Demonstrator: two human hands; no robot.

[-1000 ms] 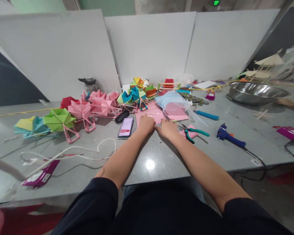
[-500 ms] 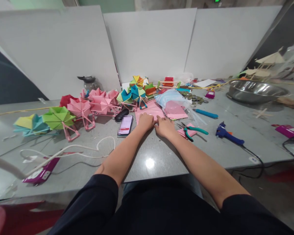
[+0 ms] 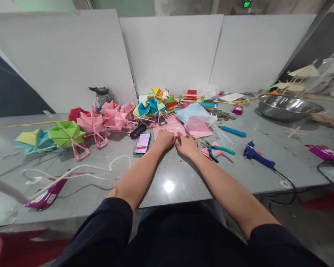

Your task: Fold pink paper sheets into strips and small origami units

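Side by side on the grey table (image 3: pixel 183 181), both hands touch the near edge of a pink paper sheet (image 3: pixel 172 123). My left hand (image 3: pixel 165 139) has its fingers bent over the paper; whether they hold a fold is too small to tell. My right hand (image 3: pixel 186 144) rests with fingers apart, its fingertips on the paper beside the left hand. A phone (image 3: pixel 143 143) and a black case (image 3: pixel 138 131) lie left of the hands. To the right are green-handled pliers (image 3: pixel 219 149) on a small pink paper. Behind my right hand is a clear plastic bag with pink paper (image 3: pixel 197 125).
Folded paper umbrellas (image 3: pixel 91 122) fill the back left. Right of the hands lie a blue tool (image 3: pixel 233 131), a glue gun (image 3: pixel 257 155) and a metal bowl (image 3: pixel 289 107). A white cable (image 3: pixel 100 166) loops at the left. White panels (image 3: pixel 172 52) stand behind.
The view has shifted slightly, moving objects at the right a little to the left in the picture. My right hand's fingers are spread a bit more; both hands remain at the paper.
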